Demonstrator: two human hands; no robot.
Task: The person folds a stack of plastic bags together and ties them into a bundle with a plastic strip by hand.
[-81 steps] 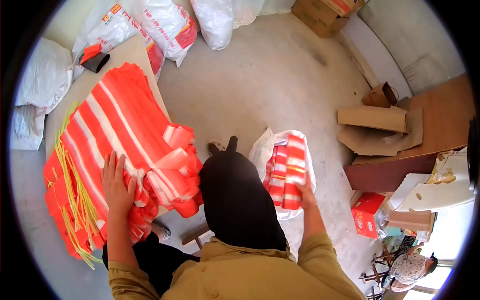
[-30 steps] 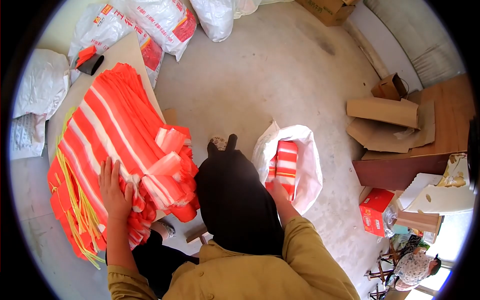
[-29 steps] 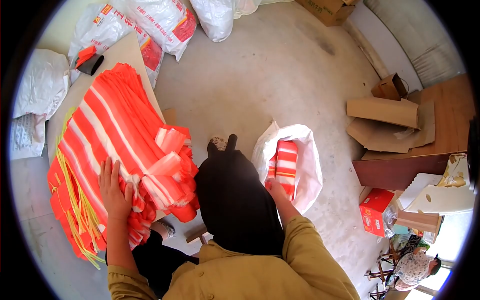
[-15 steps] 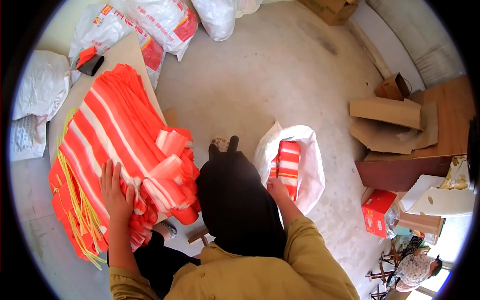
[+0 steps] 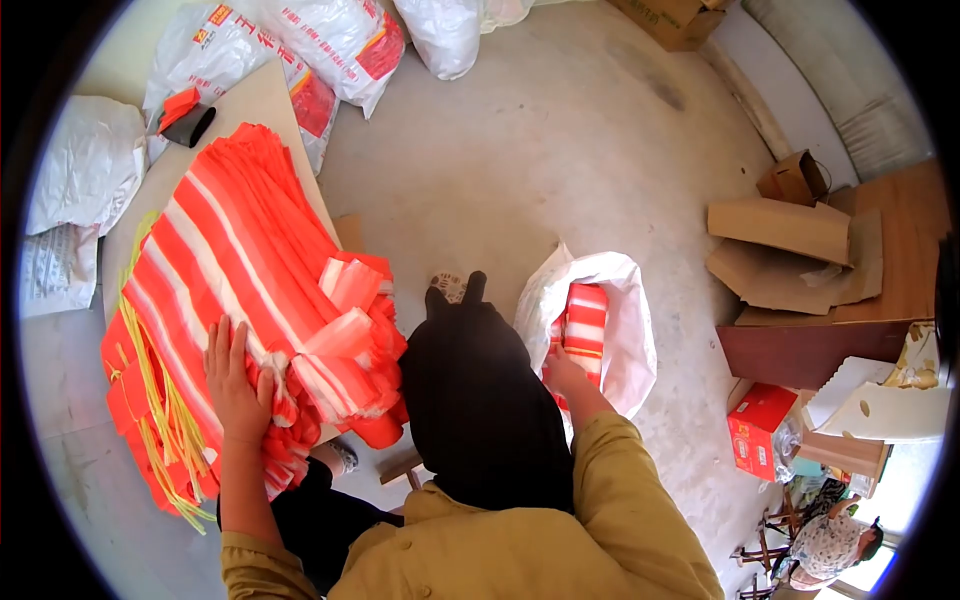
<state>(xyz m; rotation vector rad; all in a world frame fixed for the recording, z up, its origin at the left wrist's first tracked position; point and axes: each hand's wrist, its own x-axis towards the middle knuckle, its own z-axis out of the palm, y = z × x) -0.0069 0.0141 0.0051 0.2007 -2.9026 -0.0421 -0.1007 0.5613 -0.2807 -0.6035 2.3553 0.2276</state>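
The left hand (image 5: 238,385) lies on the striped stack (image 5: 230,260), fingers slightly apart; the right hand (image 5: 570,378) reaches into the white sack (image 5: 633,340) at the striped bundles (image 5: 585,318), its grip impossible to tell. Yellow strips (image 5: 160,420) lie over the stack's outer side. Farther off stand filled bags (image 5: 330,45).

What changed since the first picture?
The striped bundle sank deeper into the white sack. The right hand shifted from the bundle's right side to its left, near end; whether it grips anything is unclear. Unchanged: left hand resting on the striped pile.
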